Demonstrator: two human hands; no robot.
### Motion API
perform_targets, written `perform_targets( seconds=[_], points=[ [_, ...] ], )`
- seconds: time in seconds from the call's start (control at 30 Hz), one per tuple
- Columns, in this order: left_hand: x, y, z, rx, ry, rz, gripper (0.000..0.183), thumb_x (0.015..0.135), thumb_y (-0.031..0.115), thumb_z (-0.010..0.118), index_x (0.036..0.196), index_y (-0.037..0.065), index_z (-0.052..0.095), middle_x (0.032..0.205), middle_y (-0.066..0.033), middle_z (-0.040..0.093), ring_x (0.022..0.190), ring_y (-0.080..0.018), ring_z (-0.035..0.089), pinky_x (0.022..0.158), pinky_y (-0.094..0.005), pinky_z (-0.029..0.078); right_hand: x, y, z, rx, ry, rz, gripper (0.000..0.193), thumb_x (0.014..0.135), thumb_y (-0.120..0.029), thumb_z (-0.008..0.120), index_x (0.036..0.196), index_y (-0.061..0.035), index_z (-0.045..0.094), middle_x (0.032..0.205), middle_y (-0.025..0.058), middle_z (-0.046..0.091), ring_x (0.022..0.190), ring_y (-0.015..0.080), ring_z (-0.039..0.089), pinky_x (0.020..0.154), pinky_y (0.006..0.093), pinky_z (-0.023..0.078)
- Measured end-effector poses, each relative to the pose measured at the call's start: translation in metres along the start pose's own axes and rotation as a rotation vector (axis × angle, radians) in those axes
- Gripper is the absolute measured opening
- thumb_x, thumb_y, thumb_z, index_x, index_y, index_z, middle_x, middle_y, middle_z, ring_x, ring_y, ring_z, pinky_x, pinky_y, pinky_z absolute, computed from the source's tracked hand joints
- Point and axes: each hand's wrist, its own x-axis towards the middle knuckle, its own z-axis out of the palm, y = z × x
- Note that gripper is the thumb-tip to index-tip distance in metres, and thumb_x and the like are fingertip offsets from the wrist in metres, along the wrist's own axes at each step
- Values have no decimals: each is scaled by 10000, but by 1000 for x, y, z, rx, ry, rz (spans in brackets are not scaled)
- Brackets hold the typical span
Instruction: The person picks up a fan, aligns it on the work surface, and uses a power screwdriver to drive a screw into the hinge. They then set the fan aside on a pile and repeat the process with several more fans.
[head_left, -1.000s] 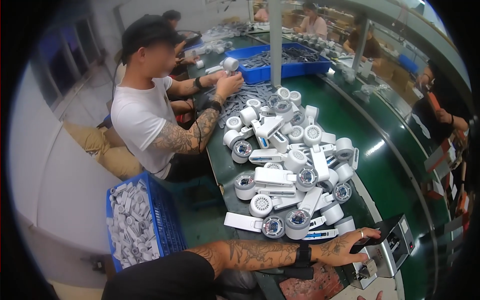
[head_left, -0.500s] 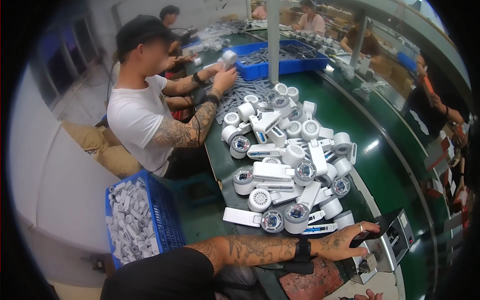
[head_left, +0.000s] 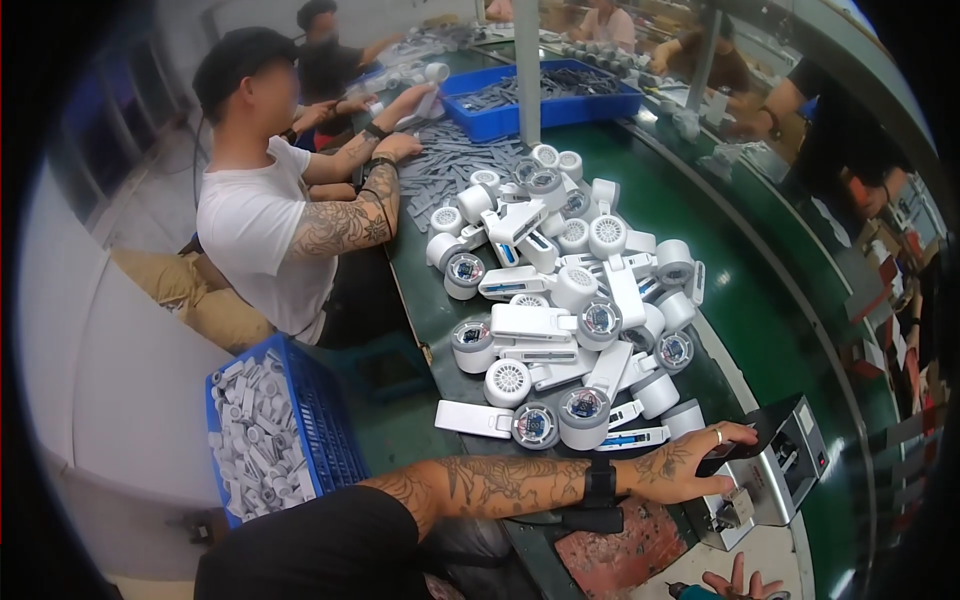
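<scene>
Fingers (head_left: 735, 434) of the left hand (head_left: 675, 470) clasp the black top of a silver-and-black device (head_left: 765, 490) on a green workbench, forefinger and thumb set wide apart on either side of it; the remaining fingers are largely hidden. Just nearer the wearer than those fingers, the right hand (head_left: 740, 580) shows only in part at the lower edge, its visible fingers loosely spread and bent beside a teal-and-black tool (head_left: 690, 592). Whether the right hand grips that tool cannot be told.

White fan units (head_left: 535, 322) lie heaped ahead and to the left of the left fingers, the nearest just beside the wrist, several with circuit parts bared at the round end. A worn reddish slab (head_left: 620, 545) lies to the left of the right fingers, below the wearer's forearm. Farther ahead and left, a co-worker in a white shirt (head_left: 255, 215) reaches past loose grey strips (head_left: 460, 160).

The step in hand appears to be steadying the device with the left fingers while the right hand works near the tool. From this position, the next move would call for a firm left hold and a sure right grip, clear of the left thumb.
</scene>
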Motion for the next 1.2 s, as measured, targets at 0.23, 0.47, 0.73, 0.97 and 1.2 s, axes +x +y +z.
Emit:
perform_targets(
  seconds=[0.23, 0.47, 0.73, 0.97, 1.2],
  points=[
    [1, -2, 0, -14, -9, -13, 608, 944, 166, 709, 1476, 59, 436, 1570, -158, 417, 1437, -290, 440, 1183, -406, 367, 24, -41, 34, 6, 115, 42, 781, 1071, -530, 436, 1296, 216, 401, 1166, 397, 633, 856, 434, 714, 528, 333, 624],
    [-2, 1, -2, -13, 2, -19, 603, 944, 170, 703, 1475, 57, 441, 1568, -164, 419, 1430, -297, 449, 1183, -405, 366, 31, -29, 25, -269, 110, -190, 843, 1070, -552, 416, 1446, 187, 268, 1227, 392, 616, 885, 416, 719, 499, 324, 608],
    [4, -10, 14, -42, -35, 57, 628, 943, 165, 734, 1479, 28, 438, 1511, -164, 460, 1405, -269, 462, 1165, -382, 388, -5, -11, 9, 169, -19, 204, 915, 1012, -630, 448, 1509, 86, 168, 1393, 422, 487, 864, 451, 717, 551, 420, 590],
    [3, -16, -5, -3, 59, -8, 620, 936, 134, 727, 1487, 38, 459, 1435, -130, 541, 1312, -248, 531, 1111, -398, 431, 3, -7, 31, 199, 72, 276, 909, 904, -754, 568, 1330, 35, 422, 1050, 287, 700, 981, 410, 723, 880, 492, 606],
    [4, -5, 8, 1, 3, -12, 608, 945, 31, 623, 1515, 7, 413, 1457, -135, 492, 1371, -248, 475, 1174, -404, 363, 8, -10, 18, 157, 141, 247, 693, 964, -386, 697, 1421, 53, 418, 1348, 279, 615, 1197, 360, 645, 1089, 509, 456]
  ],
)
